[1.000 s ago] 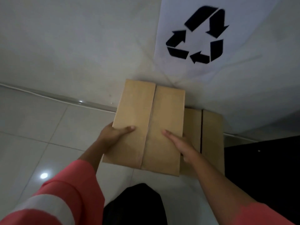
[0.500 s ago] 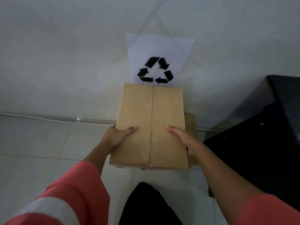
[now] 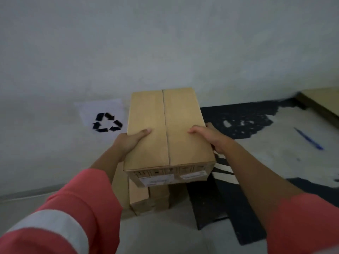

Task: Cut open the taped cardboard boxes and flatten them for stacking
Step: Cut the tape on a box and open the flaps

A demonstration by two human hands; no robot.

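Nearest the camera, two coral sleeves reach forward, and the left sleeve (image 3: 55,222) carries a pale band. Both arms end at the cardboard box (image 3: 165,131), which is held up off the floor (image 3: 161,233). The left hand (image 3: 128,142) grips the box's left edge with its thumb laid across the top. The right hand (image 3: 211,138) grips the right edge the same way. The hands are apart, one on each side.

The box is closed, with a seam running down the middle of its top. The labels on its near end are too blurred to read. Directly below the box stand more cardboard boxes (image 3: 146,197).

To the right of the box is a mottled black-and-pale surface (image 3: 247,118), with a blue pen (image 3: 308,138) lying on it well apart from the box. To the left of the box and beyond it, a recycling sign (image 3: 104,120) hangs on the wall (image 3: 165,43).
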